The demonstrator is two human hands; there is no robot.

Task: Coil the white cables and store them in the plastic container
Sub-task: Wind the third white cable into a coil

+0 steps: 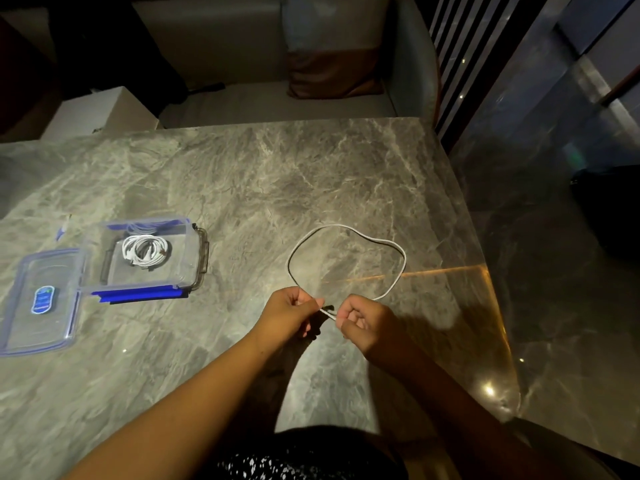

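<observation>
Speckled dark clothing below; left hand and right hand, curled, each pinch the thin white cable, 1 loop lying just beyond them. Looks light, floppy: hold where strands cross. Clear plastic container well left.

Container left of cable loop.

Grey marble table, pale sofa behind with brown cushion, glossy dark floor, dim light
</observation>
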